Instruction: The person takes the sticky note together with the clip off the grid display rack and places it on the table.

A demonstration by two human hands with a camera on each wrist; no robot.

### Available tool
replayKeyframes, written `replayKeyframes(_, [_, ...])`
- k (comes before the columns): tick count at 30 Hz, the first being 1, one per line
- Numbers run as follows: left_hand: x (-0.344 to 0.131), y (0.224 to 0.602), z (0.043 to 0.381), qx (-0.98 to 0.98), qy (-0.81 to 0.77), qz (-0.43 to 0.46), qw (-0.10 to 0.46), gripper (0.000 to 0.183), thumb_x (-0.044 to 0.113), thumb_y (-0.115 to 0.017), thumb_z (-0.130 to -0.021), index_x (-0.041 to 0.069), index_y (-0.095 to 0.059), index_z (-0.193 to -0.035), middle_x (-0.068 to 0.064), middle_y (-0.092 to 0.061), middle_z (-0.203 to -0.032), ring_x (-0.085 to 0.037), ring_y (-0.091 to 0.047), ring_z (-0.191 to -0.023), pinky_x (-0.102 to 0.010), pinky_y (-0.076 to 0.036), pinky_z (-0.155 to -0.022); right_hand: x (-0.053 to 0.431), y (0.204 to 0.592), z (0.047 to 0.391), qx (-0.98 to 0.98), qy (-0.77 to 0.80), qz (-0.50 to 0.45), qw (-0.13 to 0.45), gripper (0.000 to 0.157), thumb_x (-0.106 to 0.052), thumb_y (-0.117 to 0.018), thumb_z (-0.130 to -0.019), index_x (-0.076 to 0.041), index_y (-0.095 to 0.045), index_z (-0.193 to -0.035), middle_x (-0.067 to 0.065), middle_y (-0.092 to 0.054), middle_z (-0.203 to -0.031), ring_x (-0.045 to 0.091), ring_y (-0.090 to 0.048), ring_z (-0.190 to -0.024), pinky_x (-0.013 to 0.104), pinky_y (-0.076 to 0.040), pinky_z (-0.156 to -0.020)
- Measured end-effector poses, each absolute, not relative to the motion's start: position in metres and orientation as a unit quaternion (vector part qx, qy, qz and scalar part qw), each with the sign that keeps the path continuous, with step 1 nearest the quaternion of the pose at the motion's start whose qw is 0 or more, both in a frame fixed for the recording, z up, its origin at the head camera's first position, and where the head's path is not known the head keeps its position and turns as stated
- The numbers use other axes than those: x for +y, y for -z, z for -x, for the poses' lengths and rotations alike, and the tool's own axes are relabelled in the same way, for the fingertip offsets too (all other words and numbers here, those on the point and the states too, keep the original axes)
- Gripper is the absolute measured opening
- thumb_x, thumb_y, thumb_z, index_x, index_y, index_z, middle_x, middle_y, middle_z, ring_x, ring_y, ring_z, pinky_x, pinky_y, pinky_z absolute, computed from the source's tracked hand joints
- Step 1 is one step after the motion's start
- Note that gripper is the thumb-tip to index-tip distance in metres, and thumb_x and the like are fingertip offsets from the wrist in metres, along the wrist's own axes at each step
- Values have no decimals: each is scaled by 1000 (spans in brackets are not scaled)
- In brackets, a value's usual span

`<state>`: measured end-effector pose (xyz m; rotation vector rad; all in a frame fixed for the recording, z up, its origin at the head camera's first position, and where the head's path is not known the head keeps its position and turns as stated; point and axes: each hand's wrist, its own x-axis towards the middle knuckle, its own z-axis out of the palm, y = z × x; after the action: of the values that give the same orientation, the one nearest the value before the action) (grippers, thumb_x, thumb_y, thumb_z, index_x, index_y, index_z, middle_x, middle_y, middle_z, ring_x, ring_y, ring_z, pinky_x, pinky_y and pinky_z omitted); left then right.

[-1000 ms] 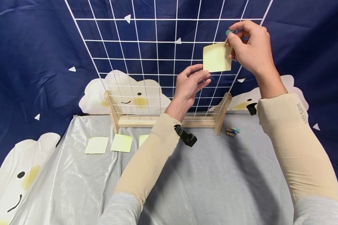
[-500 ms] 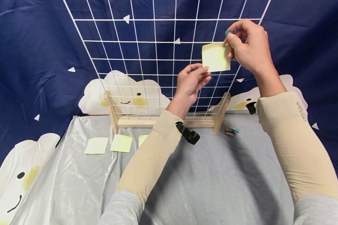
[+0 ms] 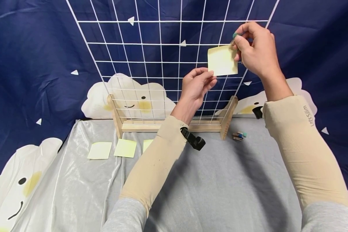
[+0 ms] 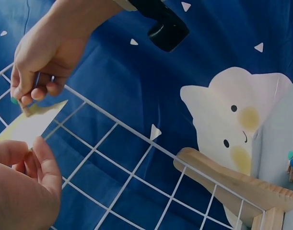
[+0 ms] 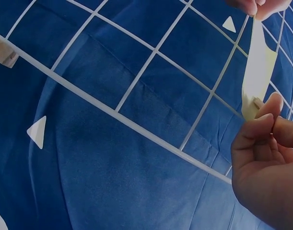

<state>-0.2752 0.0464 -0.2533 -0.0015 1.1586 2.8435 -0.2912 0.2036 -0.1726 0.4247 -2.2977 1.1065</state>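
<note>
A pale yellow sticky note (image 3: 222, 61) is held up against the white wire grid (image 3: 133, 43). My left hand (image 3: 195, 84) pinches its lower left corner between thumb and fingers. At the upper right corner, my right hand (image 3: 257, 48) pinches a small wooden clothespin (image 4: 24, 108) topped with a green disc (image 3: 235, 35). In the right wrist view the clip's wooden tip (image 5: 258, 102) lies against the note, which bends slightly. The curled fingers of my right hand hide most of the clothespin.
Wooden feet (image 3: 228, 117) hold the grid upright on a grey cloth (image 3: 220, 180). Several small clothespins (image 3: 239, 136) lie right of the stand. Three more sticky notes (image 3: 125, 148) lie at left, one partly behind my left sleeve. A blue curtain (image 3: 40, 38) hangs behind.
My left thumb has come onto the front of the note's lower left corner, and the note has shifted slightly left. The right hand keeps its pinch on the clothespin.
</note>
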Motion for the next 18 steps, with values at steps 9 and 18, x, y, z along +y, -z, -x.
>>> replayKeyframes(9, [40,258,274,386,-921,-3,47,20,-13,-66,-91,6,-63,-84,-11,-64,-77,-17,-67,-69,-20,-60,-65,207,173,291,-834,-425,-170,309,12,-7,-53,-104,-17,-60,-100,-6,-57,-78,-1,-53,-49,8,-49,-51])
replayKeyframes(18, [31,268,273,391,-919,-2,43,21,-13,-65,-91,6,-63,-84,-11,-63,-77,-16,-67,-68,-21,-61,-63,213,178,287,-802,-489,-173,297,14,-4,-54,-103,-17,-60,-100,1,-57,-78,5,-53,-45,11,-50,-47])
